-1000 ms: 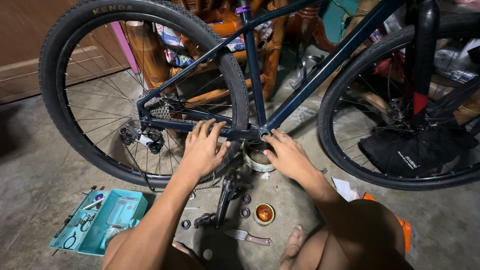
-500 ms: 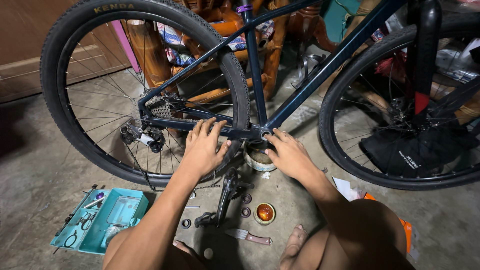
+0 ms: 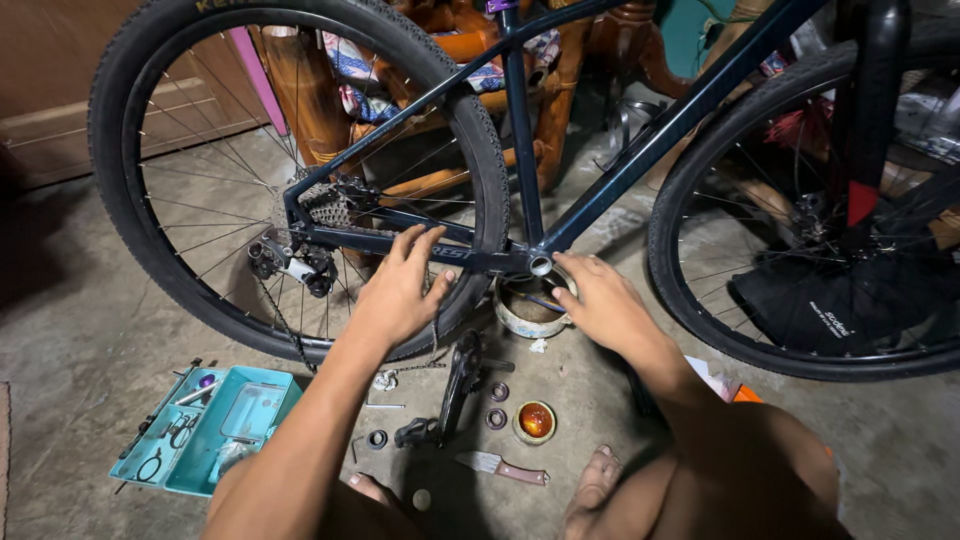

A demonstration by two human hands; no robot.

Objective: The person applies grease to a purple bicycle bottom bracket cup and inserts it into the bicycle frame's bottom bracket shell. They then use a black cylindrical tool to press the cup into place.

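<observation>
A dark blue bicycle frame (image 3: 640, 150) stands on the concrete floor with its cranks off. My left hand (image 3: 398, 288) lies flat on the chainstay, fingers spread, beside the rear wheel (image 3: 300, 175). My right hand (image 3: 605, 305) rests at the open bottom bracket shell (image 3: 540, 265), fingertips touching it. Just below the shell sits a small round tub (image 3: 528, 310). A black crank arm (image 3: 460, 385) lies on the floor between my knees.
A teal tool case (image 3: 215, 425) lies open at lower left. Small rings (image 3: 497, 392), a round orange tin (image 3: 535, 420) and a folding knife (image 3: 500, 466) lie by the crank. The front wheel (image 3: 800, 220) and a black bag (image 3: 850, 300) stand at right. Wooden furniture stands behind.
Both hands stay on the frame near the bottom bracket; my right hand's fingers have shifted slightly toward the shell. The view has barely moved.
</observation>
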